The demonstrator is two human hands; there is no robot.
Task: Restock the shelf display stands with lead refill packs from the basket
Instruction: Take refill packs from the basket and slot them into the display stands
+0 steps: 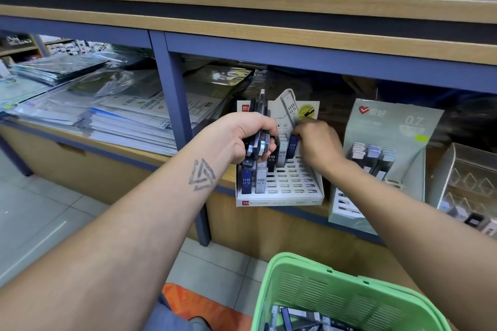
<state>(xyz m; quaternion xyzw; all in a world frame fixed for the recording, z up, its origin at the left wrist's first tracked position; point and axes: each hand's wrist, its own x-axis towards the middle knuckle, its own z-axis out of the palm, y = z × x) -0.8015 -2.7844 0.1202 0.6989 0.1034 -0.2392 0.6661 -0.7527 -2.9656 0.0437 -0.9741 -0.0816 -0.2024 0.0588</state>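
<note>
Across the middle of the frame runs the shelf (269,24), wood-edged with blue framing, and in its left bay lie stacks of plastic-wrapped paper goods (107,113). At the bottom right sits the green basket (317,290), slotted walls, with lead refill packs (293,317) lying loose in its bottom. Centre frame, on the shelf edge, the white display stand (293,185) has a slotted tray: a few packs stand in the back and left slots, marked "HB 0.5", many slots showing bare. To its right a grey-green display stand (387,142) reads "0.7" and holds a short row of packs, and a clear rack (468,177) sits at the far right. Now the hands: the left hand (242,137) is curled tight around a fistful of packs (259,126), held upright over the stand's left side. The right hand (317,142) has fingers bent down at a dark blue pack (292,145) in the back row, pinching it. Up top, signs read "KOKUYO since 1905" and, in red, "uni".
</note>
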